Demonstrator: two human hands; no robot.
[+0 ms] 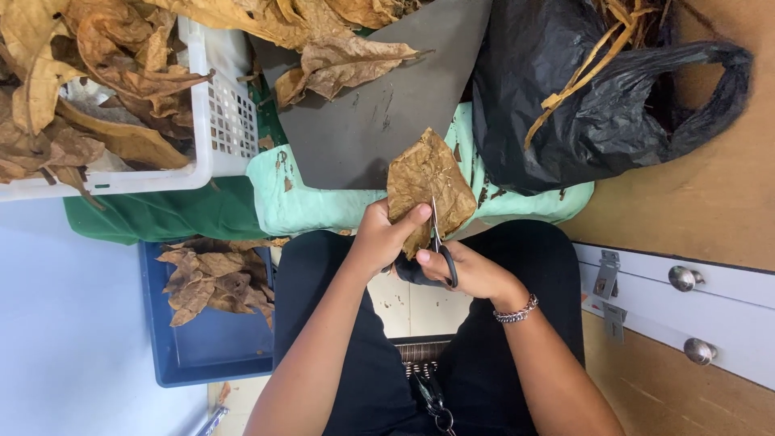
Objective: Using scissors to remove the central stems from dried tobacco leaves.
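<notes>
My left hand (381,236) pinches the lower edge of a large dry brown leaf (426,179), held upright over my lap. My right hand (472,270) grips black-handled scissors (438,242), with fingers through the loops. The blades point up into the leaf beside my left thumb. A beaded bracelet (516,310) circles my right wrist. Both hands meet just above my knees in black trousers.
A white plastic basket (216,113) heaped with dry leaves stands at upper left. A dark grey sheet (379,105) lies on light green cloth (295,202). A black plastic bag (581,97) with leaf strips sits at upper right. A blue tray (206,343) holding leaves is lower left. White drawers with round knobs (684,278) are right.
</notes>
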